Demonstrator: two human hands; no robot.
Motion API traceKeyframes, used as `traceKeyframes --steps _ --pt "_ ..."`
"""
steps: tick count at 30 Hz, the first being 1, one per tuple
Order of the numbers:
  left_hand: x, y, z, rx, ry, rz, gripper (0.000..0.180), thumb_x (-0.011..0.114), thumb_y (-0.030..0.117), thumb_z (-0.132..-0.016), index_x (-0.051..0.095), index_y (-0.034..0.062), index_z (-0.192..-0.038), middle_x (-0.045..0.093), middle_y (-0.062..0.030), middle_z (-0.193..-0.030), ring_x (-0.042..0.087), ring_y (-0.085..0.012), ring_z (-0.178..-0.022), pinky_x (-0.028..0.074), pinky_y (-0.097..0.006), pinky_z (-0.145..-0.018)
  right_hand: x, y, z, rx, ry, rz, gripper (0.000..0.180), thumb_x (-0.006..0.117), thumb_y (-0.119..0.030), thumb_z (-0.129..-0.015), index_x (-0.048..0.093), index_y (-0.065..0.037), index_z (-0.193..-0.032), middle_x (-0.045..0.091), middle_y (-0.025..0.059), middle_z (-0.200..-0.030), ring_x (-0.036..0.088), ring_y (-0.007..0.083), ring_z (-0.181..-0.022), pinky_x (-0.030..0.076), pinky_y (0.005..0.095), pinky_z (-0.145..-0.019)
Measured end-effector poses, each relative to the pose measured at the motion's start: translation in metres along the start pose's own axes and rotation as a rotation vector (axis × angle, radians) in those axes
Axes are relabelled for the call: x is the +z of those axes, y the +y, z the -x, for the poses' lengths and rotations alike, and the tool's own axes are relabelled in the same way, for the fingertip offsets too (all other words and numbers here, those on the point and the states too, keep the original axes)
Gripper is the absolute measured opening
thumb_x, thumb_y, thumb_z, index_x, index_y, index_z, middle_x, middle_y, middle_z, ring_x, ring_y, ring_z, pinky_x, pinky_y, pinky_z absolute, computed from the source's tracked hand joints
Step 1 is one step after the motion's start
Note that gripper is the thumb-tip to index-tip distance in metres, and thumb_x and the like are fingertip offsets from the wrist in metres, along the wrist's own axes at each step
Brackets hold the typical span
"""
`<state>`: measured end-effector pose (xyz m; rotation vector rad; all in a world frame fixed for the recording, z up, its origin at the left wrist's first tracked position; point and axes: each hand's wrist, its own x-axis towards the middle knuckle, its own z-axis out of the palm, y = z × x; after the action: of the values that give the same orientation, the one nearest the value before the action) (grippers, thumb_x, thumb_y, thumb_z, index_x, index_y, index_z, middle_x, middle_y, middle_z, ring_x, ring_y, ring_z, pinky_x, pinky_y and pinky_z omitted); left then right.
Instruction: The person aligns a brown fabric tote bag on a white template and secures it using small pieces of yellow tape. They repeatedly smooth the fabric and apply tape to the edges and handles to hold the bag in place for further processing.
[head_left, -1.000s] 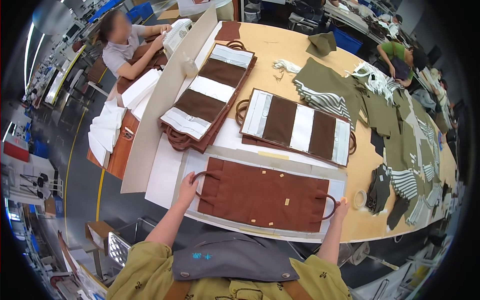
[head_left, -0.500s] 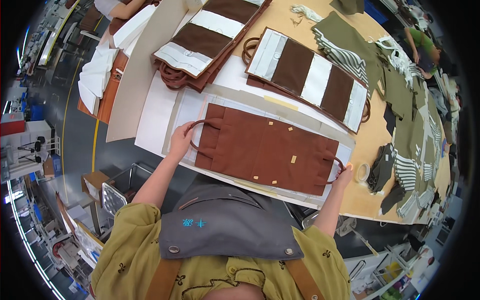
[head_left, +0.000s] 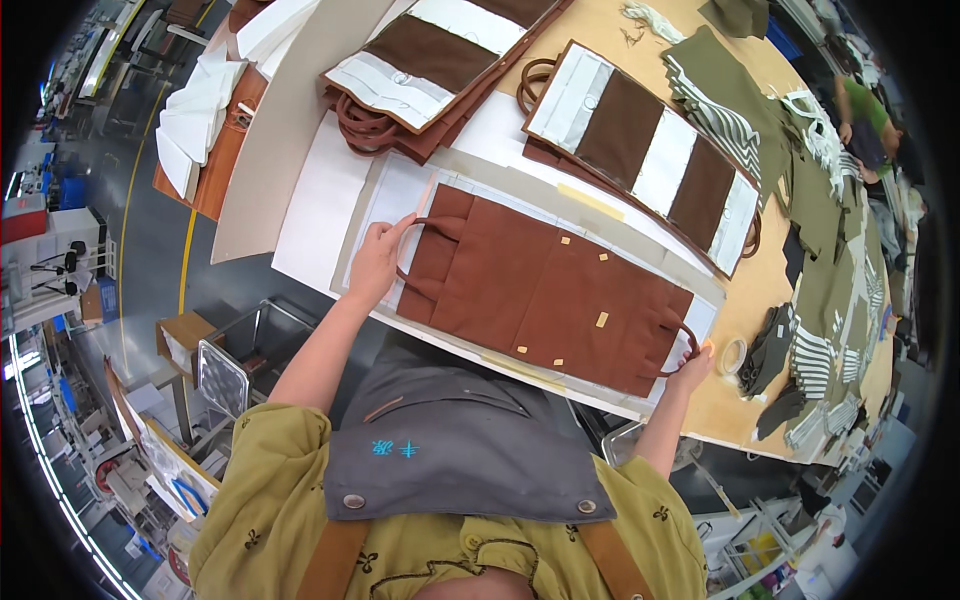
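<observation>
A reddish-brown flat bag (head_left: 500,270) with several small tan tape pieces on it lies across a pale paper pattern on the worktable. At its left end my left hand (head_left: 374,262) closes its fingers on the looped bag handle (head_left: 432,226). My right hand (head_left: 690,370) is at the opposite end, fingers closed around the right bag handle (head_left: 688,333). Both arms reach forward, and the bag lies flat between them. Part of each handle is hidden by the fingers.
Beyond the bag lie two stacks of brown-and-white panels with handles, one left (head_left: 430,55) and one right (head_left: 625,135). A tape roll (head_left: 733,355) sits beside my right hand. Olive and striped fabric pieces (head_left: 725,90) cover the table's right. A cart (head_left: 222,378) stands at lower left.
The whole view has shifted slightly, with the far stacks now further right and higher. Both hands stay at the bag's handles; the right handle leans a little more over the bag.
</observation>
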<state>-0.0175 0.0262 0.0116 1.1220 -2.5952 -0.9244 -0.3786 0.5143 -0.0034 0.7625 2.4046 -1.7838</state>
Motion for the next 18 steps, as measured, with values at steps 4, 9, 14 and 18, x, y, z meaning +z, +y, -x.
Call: traceKeyframes --steps 4,9,14,18 --pt "-0.002 -0.009 -0.015 0.059 -0.002 -0.033 0.050 0.053 0.004 -0.096 0.058 0.0306 -0.139 0.056 -0.0088 -0.107 0.062 -0.0298 -0.088 0.052 -0.041 -0.073 -0.003 0.003 0.008 -0.059 0.119 0.140 0.035 0.044 -0.037 -0.105 0.052 -0.007 -0.121 0.068 0.0063 -0.098 0.059 0.0157 -0.080 0.046 0.0310 -0.070" --pt "-0.023 -0.011 -0.029 0.190 -0.072 -0.138 0.059 0.058 0.002 -0.089 0.059 0.0335 -0.138 0.058 -0.0065 -0.095 0.063 -0.0275 -0.077 0.052 -0.040 -0.065 0.036 -0.025 0.075 -0.463 0.185 0.650 0.042 0.043 -0.035 -0.105 0.066 -0.001 -0.110 0.066 0.0149 -0.114 0.062 0.0301 -0.105 0.045 0.0417 -0.093" --pt "-0.034 -0.022 -0.044 0.370 -0.155 -0.220 0.069 0.063 0.002 -0.078 0.059 0.0357 -0.138 0.055 -0.0044 -0.084 0.060 -0.0240 -0.067 0.050 -0.038 -0.058 0.152 -0.068 0.207 -0.710 -0.282 0.485 0.023 0.052 -0.019 -0.105 0.067 -0.004 -0.114 0.068 0.0111 -0.111 0.062 0.0261 -0.105 0.047 0.0373 -0.097" --pt "-0.036 -0.029 -0.058 0.434 -0.234 -0.199 0.071 0.064 0.004 -0.076 0.058 0.0359 -0.140 0.054 -0.0042 -0.081 0.059 -0.0232 -0.065 0.049 -0.038 -0.056 0.229 -0.052 0.278 -0.907 -0.610 0.554 0.017 0.054 -0.013 -0.103 0.066 -0.009 -0.114 0.070 0.0050 -0.118 0.063 0.0225 -0.104 0.047 0.0346 -0.096"
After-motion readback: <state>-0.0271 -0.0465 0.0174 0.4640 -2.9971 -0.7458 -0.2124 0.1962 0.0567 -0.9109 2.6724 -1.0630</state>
